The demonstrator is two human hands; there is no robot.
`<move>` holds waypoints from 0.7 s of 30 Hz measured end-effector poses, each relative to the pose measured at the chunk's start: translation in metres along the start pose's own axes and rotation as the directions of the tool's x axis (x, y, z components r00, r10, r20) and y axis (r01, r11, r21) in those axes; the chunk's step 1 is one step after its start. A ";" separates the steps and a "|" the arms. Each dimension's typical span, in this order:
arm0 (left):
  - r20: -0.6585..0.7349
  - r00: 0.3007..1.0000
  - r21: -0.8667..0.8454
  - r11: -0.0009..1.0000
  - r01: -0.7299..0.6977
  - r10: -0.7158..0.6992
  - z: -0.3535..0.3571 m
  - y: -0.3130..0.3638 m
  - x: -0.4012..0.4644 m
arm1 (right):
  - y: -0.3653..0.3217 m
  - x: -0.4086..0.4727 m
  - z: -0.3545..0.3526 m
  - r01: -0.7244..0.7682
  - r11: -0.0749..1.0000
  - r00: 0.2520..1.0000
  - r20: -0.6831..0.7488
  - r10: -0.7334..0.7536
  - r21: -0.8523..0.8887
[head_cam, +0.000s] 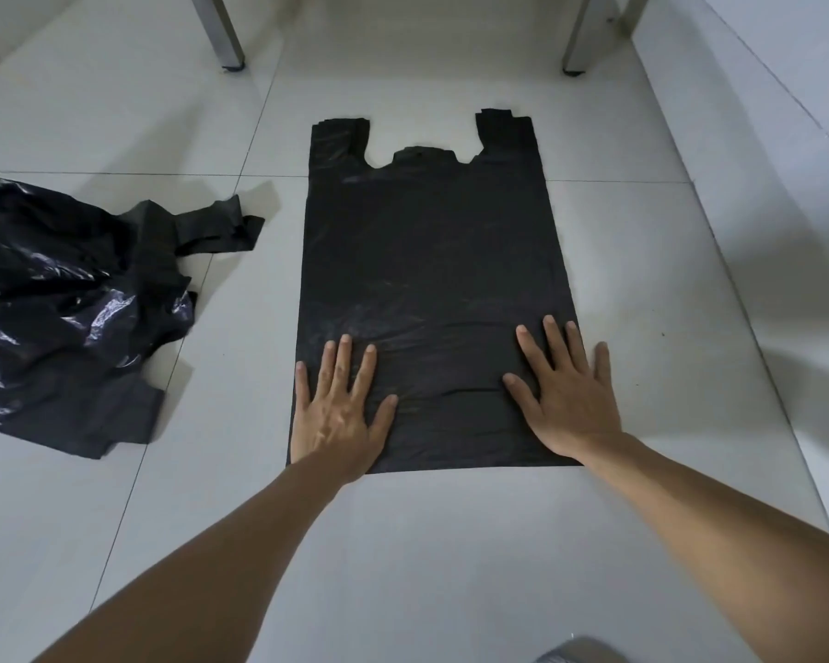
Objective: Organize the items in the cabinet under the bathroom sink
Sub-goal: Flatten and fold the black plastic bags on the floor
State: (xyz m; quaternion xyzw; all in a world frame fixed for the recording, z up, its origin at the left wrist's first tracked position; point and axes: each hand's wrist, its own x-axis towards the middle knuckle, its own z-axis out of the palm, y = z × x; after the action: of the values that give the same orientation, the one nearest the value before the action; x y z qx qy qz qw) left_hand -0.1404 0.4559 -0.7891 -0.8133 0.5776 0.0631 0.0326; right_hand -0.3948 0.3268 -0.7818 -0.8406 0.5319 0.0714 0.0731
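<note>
A black plastic bag (427,260) lies spread flat on the white tiled floor, its two handles pointing away from me. My left hand (338,409) presses flat on the bag's near left corner, fingers straight and spread. On the near right corner my right hand (568,392) lies flat too, fingers spread. Both palms face down on the plastic.
A crumpled heap of black plastic bags (68,308) sits on the floor to the left. Two metal legs (223,33) (582,38) stand at the back. A white wall or panel (786,55) runs along the right. A grey object (580,650) shows at the bottom edge.
</note>
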 end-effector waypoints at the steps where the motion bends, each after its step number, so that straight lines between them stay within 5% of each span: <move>1: 0.006 1.000 0.003 1.000 0.030 -0.030 0.000 -0.004 -0.001 | 0.002 0.000 -0.001 -0.009 1.000 1.000 0.004 0.009 -0.005; 6: 0.026 0.989 -0.034 0.988 0.149 -0.148 0.000 -0.019 -0.012 | 0.003 -0.011 -0.004 -0.116 0.991 0.993 -0.002 0.116 0.062; 15: 0.062 0.992 -0.043 0.993 0.112 -0.110 -0.001 -0.028 -0.016 | -0.008 -0.029 -0.013 -0.172 0.985 0.985 -0.019 0.172 0.017; 21: 0.025 0.960 -0.313 0.910 0.272 -0.278 -0.023 -0.011 -0.014 | -0.008 -0.023 -0.028 -0.277 0.920 0.951 -0.058 0.303 0.278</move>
State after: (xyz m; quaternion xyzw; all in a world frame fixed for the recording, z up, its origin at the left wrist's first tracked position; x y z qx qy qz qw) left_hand -0.1327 0.4701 -0.7647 -0.8818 0.4402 0.1407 -0.0939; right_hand -0.3960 0.3453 -0.7497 -0.7374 0.6583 -0.0327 0.1476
